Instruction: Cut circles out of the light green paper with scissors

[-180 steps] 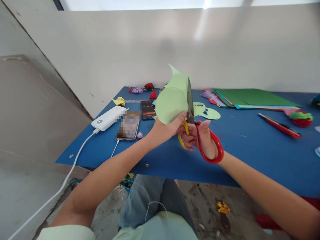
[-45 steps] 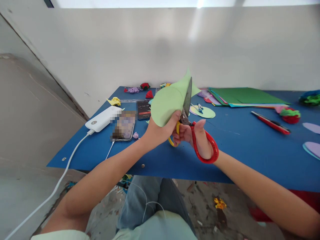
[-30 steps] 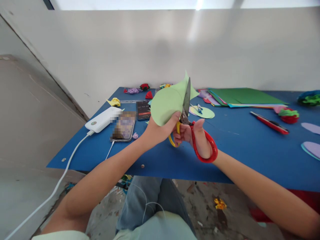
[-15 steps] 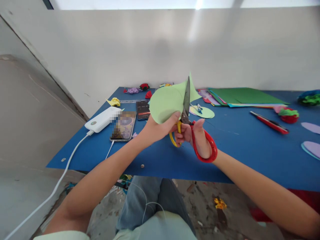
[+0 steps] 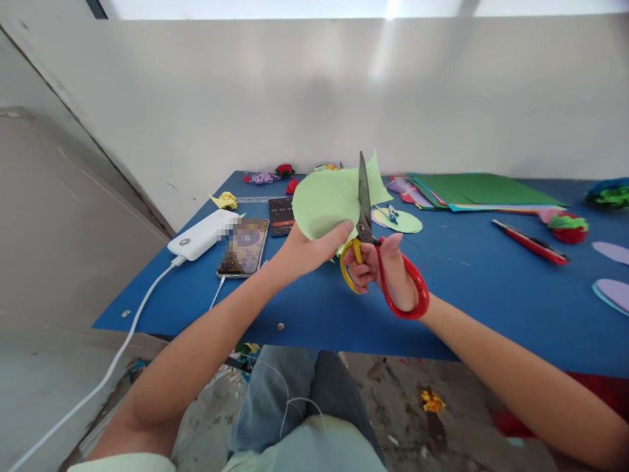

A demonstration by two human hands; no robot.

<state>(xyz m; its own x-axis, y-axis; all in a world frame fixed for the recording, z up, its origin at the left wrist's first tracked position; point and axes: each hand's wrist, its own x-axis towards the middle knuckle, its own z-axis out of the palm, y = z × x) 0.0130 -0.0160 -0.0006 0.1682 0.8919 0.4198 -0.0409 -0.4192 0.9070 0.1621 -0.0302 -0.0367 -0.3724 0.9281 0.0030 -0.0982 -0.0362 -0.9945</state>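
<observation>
My left hand (image 5: 317,252) pinches a light green sheet of paper (image 5: 324,202) above the table, thumb on top near its lower right edge. The near part of the sheet is rounded, and a pointed flap stands up behind the blades. My right hand (image 5: 381,265) is in the handles of a pair of scissors (image 5: 364,203), thumb through the red loop and fingers round the yellow one. The blades point away from me at the right side of the paper, nearly together. Part of the paper is hidden behind them.
On the blue table (image 5: 472,282) lie a white power bank (image 5: 201,235), a phone (image 5: 244,248), a second phone (image 5: 281,216), a light green oval (image 5: 405,221), coloured sheets (image 5: 486,189) and a red cutter knife (image 5: 533,242). Paper flowers (image 5: 567,226) sit right; a wall (image 5: 314,98) rises behind.
The scissors' yellow handle has swung toward the red one and the blades have tipped slightly left, closing together. The paper flap behind them has shifted a little. My left hand barely moved.
</observation>
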